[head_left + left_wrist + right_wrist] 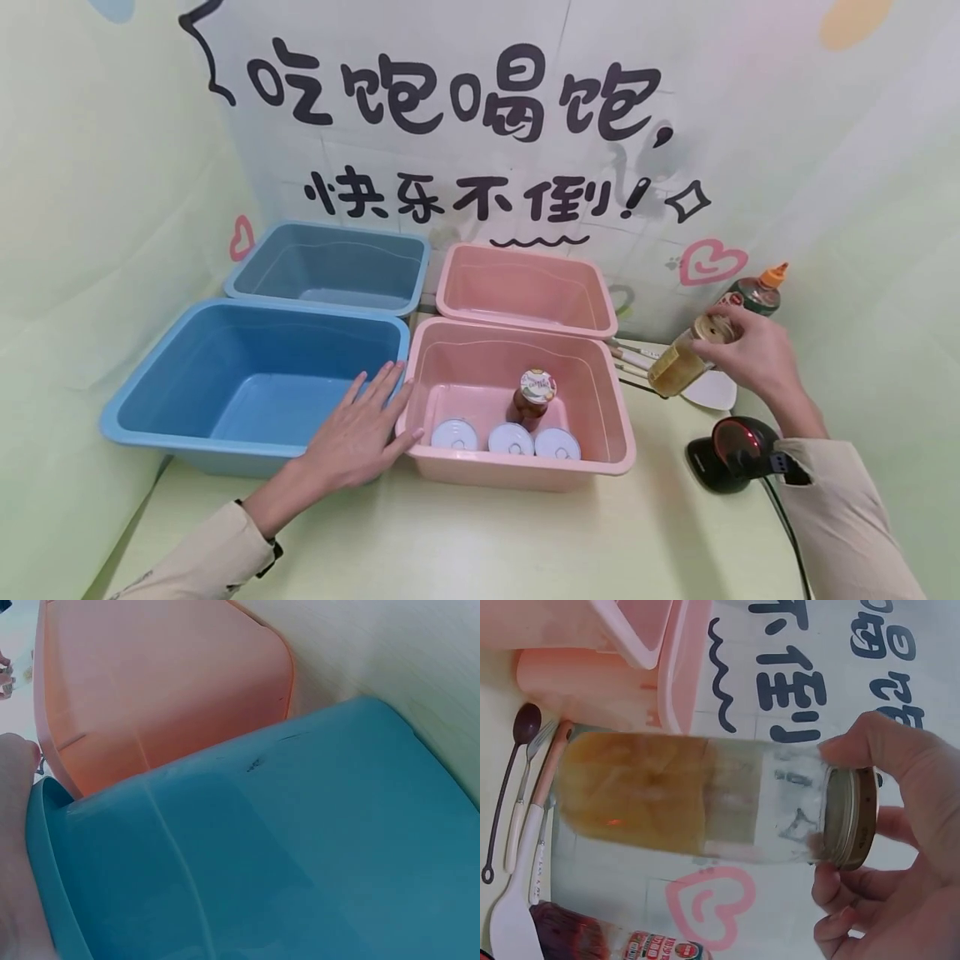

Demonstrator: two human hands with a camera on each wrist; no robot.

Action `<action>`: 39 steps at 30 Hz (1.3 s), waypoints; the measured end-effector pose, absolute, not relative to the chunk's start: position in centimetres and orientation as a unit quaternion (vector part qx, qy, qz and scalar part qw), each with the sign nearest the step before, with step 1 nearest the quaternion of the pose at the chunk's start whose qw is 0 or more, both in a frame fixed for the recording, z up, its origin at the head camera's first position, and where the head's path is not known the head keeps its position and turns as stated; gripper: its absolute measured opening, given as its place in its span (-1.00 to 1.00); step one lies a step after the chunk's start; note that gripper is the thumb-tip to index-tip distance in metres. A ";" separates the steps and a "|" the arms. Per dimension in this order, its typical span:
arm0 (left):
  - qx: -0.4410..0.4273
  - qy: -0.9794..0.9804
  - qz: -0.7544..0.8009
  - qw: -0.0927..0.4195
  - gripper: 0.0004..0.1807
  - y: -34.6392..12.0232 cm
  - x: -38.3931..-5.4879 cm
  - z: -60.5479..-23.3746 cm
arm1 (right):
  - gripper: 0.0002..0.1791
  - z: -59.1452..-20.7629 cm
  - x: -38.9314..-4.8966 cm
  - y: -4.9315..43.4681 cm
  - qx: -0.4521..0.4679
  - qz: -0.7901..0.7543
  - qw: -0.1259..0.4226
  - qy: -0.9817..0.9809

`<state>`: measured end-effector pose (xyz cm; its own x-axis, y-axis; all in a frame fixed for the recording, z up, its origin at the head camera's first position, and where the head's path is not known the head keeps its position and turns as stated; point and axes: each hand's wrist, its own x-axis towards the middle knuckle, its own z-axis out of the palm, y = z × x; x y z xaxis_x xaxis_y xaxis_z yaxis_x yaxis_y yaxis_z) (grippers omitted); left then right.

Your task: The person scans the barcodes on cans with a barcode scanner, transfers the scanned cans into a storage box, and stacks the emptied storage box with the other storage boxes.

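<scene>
My right hand grips a glass jar by its metal lid, above the table's right side. In the right wrist view the jar holds a yellowish-brown filling, with clear glass near the lid. Fingers spread, my left hand rests across the meeting rims of the front blue tub and the front pink tub. Inside that pink tub stand a jar with a patterned lid and several white-topped cans. The left wrist view shows mostly the tubs' outer walls.
Behind stand a second blue tub and a second pink tub. An orange-capped sauce bottle is at the back right. Utensils, including a white spatula, lie beside the pink tubs. A black device with a cable sits at right.
</scene>
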<state>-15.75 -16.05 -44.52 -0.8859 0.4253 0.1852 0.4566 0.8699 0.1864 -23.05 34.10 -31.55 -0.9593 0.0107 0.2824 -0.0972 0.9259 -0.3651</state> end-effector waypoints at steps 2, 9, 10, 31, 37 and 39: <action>-0.229 -0.964 -0.112 0.071 -0.17 -16.0 -15.8 -44.5 | -0.44 -31.3 -23.2 33.9 0.041 0.193 0.164 -0.966; -0.227 -0.965 -0.112 0.071 -0.17 -15.9 -15.8 -44.5 | -0.38 -30.3 -24.0 32.4 0.084 0.205 0.211 -0.952; -0.227 -0.965 -0.113 0.071 -0.17 -15.9 -15.7 -44.5 | -0.36 -30.1 -24.1 32.0 0.086 0.212 0.213 -0.950; -0.228 -0.963 -0.121 0.073 -0.21 -16.1 -15.7 -44.6 | -0.46 -29.8 -28.1 26.1 0.213 0.303 0.249 -0.895; -0.227 -0.965 -0.118 0.063 -0.23 -16.1 -15.6 -44.6 | -0.50 -29.4 -28.9 24.6 0.206 0.307 0.208 -0.906; -0.228 -0.964 -0.118 0.065 -0.25 -16.1 -15.6 -44.6 | -0.51 -29.3 -29.3 24.1 0.203 0.306 0.190 -0.911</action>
